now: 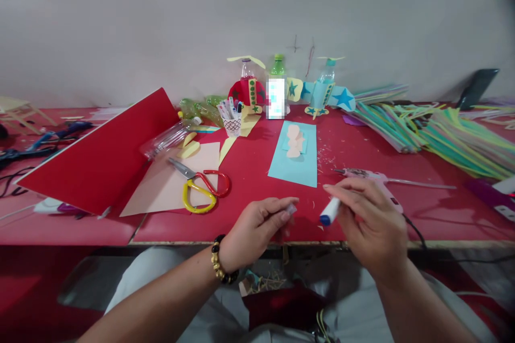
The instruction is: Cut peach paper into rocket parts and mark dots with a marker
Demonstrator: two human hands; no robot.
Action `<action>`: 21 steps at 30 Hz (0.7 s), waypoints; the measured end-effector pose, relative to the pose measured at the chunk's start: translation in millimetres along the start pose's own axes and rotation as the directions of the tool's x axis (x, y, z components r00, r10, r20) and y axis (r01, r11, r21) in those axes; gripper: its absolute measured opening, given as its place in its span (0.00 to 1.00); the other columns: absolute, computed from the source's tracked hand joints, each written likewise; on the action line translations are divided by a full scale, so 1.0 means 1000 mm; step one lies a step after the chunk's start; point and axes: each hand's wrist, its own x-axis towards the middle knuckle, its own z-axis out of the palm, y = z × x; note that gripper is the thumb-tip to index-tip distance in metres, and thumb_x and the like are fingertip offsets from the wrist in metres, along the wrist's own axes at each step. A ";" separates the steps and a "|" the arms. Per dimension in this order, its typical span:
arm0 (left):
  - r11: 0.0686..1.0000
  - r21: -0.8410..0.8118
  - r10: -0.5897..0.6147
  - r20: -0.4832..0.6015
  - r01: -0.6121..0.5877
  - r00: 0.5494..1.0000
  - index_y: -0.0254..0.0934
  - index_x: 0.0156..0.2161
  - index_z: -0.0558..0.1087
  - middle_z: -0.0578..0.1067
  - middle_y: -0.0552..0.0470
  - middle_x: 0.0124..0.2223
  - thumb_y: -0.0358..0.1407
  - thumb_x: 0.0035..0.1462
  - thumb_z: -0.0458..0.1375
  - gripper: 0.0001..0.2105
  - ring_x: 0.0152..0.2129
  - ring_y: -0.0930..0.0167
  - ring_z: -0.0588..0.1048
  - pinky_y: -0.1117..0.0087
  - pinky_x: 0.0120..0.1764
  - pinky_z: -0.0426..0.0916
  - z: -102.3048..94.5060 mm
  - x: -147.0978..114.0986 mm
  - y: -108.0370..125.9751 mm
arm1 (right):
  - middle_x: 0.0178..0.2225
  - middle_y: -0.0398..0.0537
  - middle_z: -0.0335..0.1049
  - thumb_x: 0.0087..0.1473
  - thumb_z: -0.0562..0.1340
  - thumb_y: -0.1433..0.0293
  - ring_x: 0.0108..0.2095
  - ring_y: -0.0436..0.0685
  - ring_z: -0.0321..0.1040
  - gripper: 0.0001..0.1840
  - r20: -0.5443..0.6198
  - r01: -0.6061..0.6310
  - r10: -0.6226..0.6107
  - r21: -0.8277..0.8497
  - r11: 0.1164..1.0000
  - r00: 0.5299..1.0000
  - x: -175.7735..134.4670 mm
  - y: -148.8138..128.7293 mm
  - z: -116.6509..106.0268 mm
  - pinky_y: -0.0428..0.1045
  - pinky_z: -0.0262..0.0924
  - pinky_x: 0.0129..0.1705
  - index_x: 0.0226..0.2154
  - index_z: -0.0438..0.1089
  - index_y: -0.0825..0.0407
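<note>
My right hand (370,220) grips a white marker (332,207) with a blue end, tilted above the front of the red table. Pinched between the thumb and index finger of my left hand (257,222) is a small pale piece (291,208), too small to name. Beyond my hands lies a light blue paper sheet (279,167), with cut pale pink paper shapes (295,142) on it. Scissors (201,183) with one red and one yellow handle rest on pale pink paper (153,198) to the left. Beside my right hand is a pink glue gun (392,190), partly hidden.
Bottle airplanes (324,91) stand along the back wall. A patterned cup (232,127) holds several markers. A red board (108,150) leans at left, near clear plastic bottles (171,136). Bundles of coloured strips (462,139) and a phone-like dark slab (478,88) occupy the right.
</note>
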 end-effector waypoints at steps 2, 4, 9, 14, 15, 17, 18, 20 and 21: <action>0.994 -0.097 -0.056 0.008 0.056 0.998 0.34 0.51 0.73 0.70 0.52 0.31 0.42 0.59 0.57 0.18 0.22 0.77 0.70 0.75 0.27 0.68 0.001 -0.002 0.002 | 0.40 0.52 0.68 0.54 0.57 0.83 0.37 0.55 0.69 0.21 0.005 0.061 -0.061 -0.064 0.996 0.998 -0.001 0.004 0.006 0.52 0.65 0.41 0.46 0.73 0.49; 0.986 -0.145 -0.082 0.015 0.083 0.997 0.33 0.49 0.75 0.71 0.51 0.31 0.42 0.57 0.59 0.18 0.21 0.77 0.70 0.75 0.26 0.69 0.002 -0.004 0.004 | 0.40 0.52 0.67 0.54 0.58 0.82 0.34 0.54 0.69 0.21 0.004 0.088 -0.088 -0.118 0.989 0.996 -0.001 0.007 0.010 0.51 0.65 0.38 0.47 0.73 0.49; 0.994 -0.090 -0.054 0.030 0.057 0.998 0.34 0.45 0.77 0.72 0.51 0.30 0.42 0.58 0.58 0.15 0.20 0.77 0.71 0.76 0.25 0.68 0.002 -0.008 0.008 | 0.38 0.51 0.68 0.56 0.59 0.80 0.31 0.51 0.68 0.17 -0.002 0.128 -0.133 -0.249 0.960 0.991 0.001 0.007 0.015 0.48 0.64 0.35 0.45 0.74 0.50; 0.997 -0.044 -0.061 0.005 0.061 0.998 0.36 0.47 0.77 0.72 0.52 0.29 0.42 0.59 0.57 0.15 0.19 0.77 0.71 0.77 0.24 0.67 0.002 -0.008 0.006 | 0.38 0.51 0.68 0.55 0.59 0.80 0.30 0.51 0.68 0.15 0.021 0.147 -0.147 -0.288 0.946 0.989 0.002 0.005 0.017 0.47 0.63 0.35 0.42 0.75 0.51; 0.997 -0.049 -0.067 -0.006 0.067 0.998 0.36 0.47 0.77 0.72 0.52 0.29 0.41 0.59 0.57 0.15 0.19 0.77 0.71 0.76 0.24 0.67 0.003 -0.007 0.005 | 0.38 0.51 0.68 0.55 0.59 0.81 0.31 0.51 0.68 0.15 0.026 0.149 -0.148 -0.292 0.945 0.989 0.001 0.005 0.018 0.47 0.63 0.35 0.42 0.75 0.51; 0.996 -0.055 -0.074 -0.044 0.071 0.996 0.35 0.46 0.77 0.72 0.52 0.29 0.41 0.59 0.57 0.15 0.19 0.77 0.71 0.76 0.23 0.67 0.005 -0.007 0.003 | 0.38 0.51 0.69 0.56 0.59 0.81 0.31 0.50 0.69 0.15 0.035 0.152 -0.148 -0.307 0.939 0.988 0.000 0.003 0.019 0.47 0.63 0.35 0.41 0.75 0.51; 0.997 -0.052 -0.068 -0.074 0.064 0.995 0.35 0.46 0.77 0.73 0.51 0.29 0.41 0.58 0.57 0.15 0.19 0.76 0.71 0.76 0.23 0.67 0.006 -0.007 0.002 | 0.37 0.50 0.70 0.56 0.59 0.80 0.30 0.50 0.69 0.15 0.038 0.150 -0.146 -0.317 0.936 0.989 0.000 0.003 0.020 0.46 0.63 0.35 0.41 0.75 0.51; 1.000 -0.001 -0.029 -0.152 0.029 0.988 0.35 0.45 0.78 0.73 0.51 0.29 0.40 0.58 0.57 0.14 0.20 0.75 0.72 0.75 0.25 0.68 0.007 -0.007 0.000 | 0.37 0.50 0.70 0.57 0.59 0.79 0.29 0.50 0.69 0.14 0.046 0.147 -0.140 -0.344 0.927 0.989 -0.001 0.001 0.022 0.46 0.62 0.33 0.41 0.75 0.51; 0.999 0.047 0.000 -0.185 0.009 0.983 0.35 0.44 0.78 0.74 0.51 0.29 0.40 0.58 0.57 0.14 0.21 0.74 0.72 0.74 0.25 0.68 0.008 -0.008 0.000 | 0.36 0.49 0.71 0.57 0.59 0.79 0.29 0.50 0.70 0.13 0.050 0.147 -0.138 -0.359 0.922 0.989 -0.001 0.000 0.023 0.46 0.62 0.33 0.41 0.75 0.51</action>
